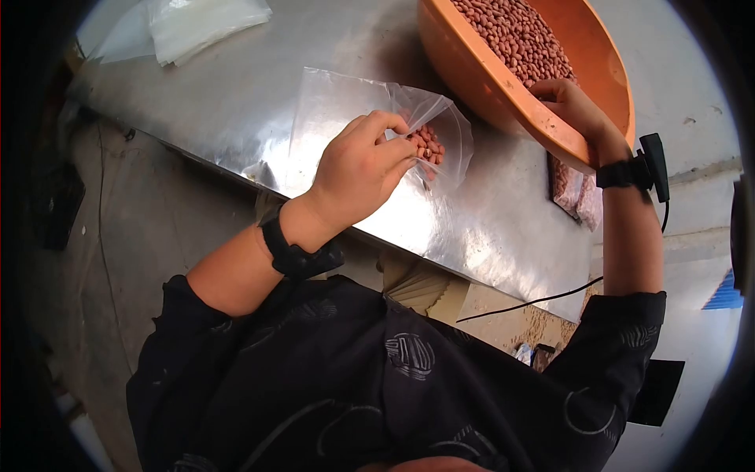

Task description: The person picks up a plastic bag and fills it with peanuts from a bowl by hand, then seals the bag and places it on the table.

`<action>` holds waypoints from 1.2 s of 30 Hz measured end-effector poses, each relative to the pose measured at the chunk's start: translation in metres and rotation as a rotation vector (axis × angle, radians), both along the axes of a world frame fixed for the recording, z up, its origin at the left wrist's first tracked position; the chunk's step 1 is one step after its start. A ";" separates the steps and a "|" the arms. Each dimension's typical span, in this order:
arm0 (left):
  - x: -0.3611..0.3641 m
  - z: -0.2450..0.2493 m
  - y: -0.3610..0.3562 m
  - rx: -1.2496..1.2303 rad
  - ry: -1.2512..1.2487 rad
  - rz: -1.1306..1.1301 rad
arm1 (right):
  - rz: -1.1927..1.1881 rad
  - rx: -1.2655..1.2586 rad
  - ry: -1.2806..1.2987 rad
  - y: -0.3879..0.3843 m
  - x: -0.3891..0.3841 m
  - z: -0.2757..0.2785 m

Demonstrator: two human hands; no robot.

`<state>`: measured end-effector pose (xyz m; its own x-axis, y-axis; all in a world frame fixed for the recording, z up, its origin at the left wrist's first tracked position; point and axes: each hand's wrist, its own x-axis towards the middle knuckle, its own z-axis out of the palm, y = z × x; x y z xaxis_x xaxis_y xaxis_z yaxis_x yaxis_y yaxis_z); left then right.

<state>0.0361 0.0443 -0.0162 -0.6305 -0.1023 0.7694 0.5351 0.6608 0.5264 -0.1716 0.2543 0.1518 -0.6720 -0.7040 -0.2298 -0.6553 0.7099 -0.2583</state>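
Observation:
My left hand (363, 164) pinches the edge of a clear plastic bag (322, 110) lying on the metal table. Some reddish-brown peanuts (427, 146) are inside the bag, just beyond my fingertips. My right hand (578, 110) reaches over the rim of a large orange basin (535, 118), its fingers down at the peanuts (511, 35) heaped inside. Those fingertips are hidden, so whether they grip any peanuts cannot be made out. Each wrist wears a black strap.
A stack of clear plastic bags (200, 23) lies at the table's far left. Filled bags of peanuts (572, 189) sit beside the basin, under my right wrist. A black cable (535, 301) crosses the table's near right edge. The metal table (487, 236) ends close to my body.

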 end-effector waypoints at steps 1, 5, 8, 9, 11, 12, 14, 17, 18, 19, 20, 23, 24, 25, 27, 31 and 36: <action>0.000 0.000 0.000 -0.001 0.000 -0.001 | -0.017 -0.047 0.049 0.002 -0.001 -0.002; 0.000 -0.001 0.000 -0.008 0.002 0.008 | 0.013 -0.254 0.405 0.004 0.000 0.005; 0.000 -0.001 0.001 -0.002 -0.005 0.007 | 0.042 -0.670 0.260 -0.004 0.029 0.011; 0.000 -0.001 0.001 -0.005 -0.007 0.010 | 0.073 -0.731 0.153 -0.011 0.050 0.013; 0.000 -0.001 0.000 -0.005 -0.005 0.014 | 0.161 -0.685 0.043 -0.025 0.089 0.003; -0.001 -0.001 0.000 -0.004 -0.002 0.013 | 0.215 -0.580 0.042 -0.033 0.104 -0.005; -0.001 -0.001 0.001 0.000 -0.001 0.018 | 0.370 -0.439 0.046 -0.047 0.121 -0.025; 0.000 -0.001 0.002 0.006 -0.004 0.027 | 0.409 -0.257 0.072 -0.062 0.116 -0.048; 0.001 -0.002 0.001 0.005 -0.003 0.026 | 0.399 -0.193 0.113 -0.065 0.113 -0.055; 0.001 -0.002 0.001 0.005 0.000 0.025 | 0.389 -0.197 0.115 -0.069 0.109 -0.062; 0.001 -0.002 0.001 0.010 -0.004 0.021 | 0.381 -0.200 0.117 -0.073 0.106 -0.068; 0.001 -0.002 0.001 0.029 -0.016 0.013 | 0.416 -0.266 0.186 -0.079 0.097 -0.081; 0.001 -0.002 0.002 0.039 -0.021 0.014 | 0.438 -0.297 0.219 -0.080 0.097 -0.083; 0.002 -0.002 0.002 0.049 -0.026 0.014 | 0.393 -0.296 0.149 -0.080 0.098 -0.081; 0.002 -0.001 0.001 0.043 -0.025 0.018 | 0.301 -0.291 0.010 -0.080 0.106 -0.069; 0.002 -0.001 0.001 0.039 -0.022 0.023 | 0.331 -0.538 0.328 -0.069 0.117 -0.047; 0.002 -0.001 0.001 0.016 -0.014 0.037 | 0.159 -0.643 0.644 -0.037 0.091 0.019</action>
